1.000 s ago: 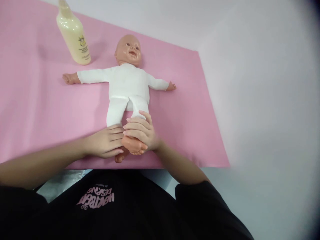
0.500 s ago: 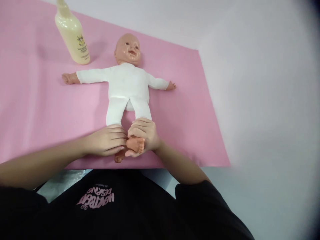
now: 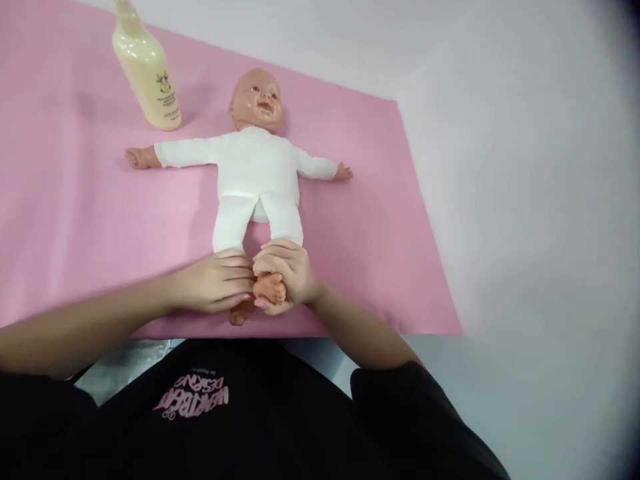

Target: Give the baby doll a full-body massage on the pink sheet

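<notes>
A baby doll (image 3: 257, 170) in a white suit lies on its back on a pink mat (image 3: 75, 200), arms spread, head pointing away from me. My right hand (image 3: 287, 273) is wrapped around the doll's bare foot (image 3: 270, 288) on the right side, whose toes show between my fingers. My left hand (image 3: 213, 283) lies over the doll's other ankle, fingers curled on it, with that foot's toes (image 3: 239, 315) poking out below. The two hands touch each other at the near edge of the mat.
A cream-coloured bottle (image 3: 145, 67) stands on the mat at the far left, beyond the doll's arm. The mat lies on a white table (image 3: 500, 167). My black shirt (image 3: 225, 407) fills the bottom of the view.
My right hand slid down the doll's leg from the shin to the foot and closed tighter around it. My left hand stayed on the other ankle.
</notes>
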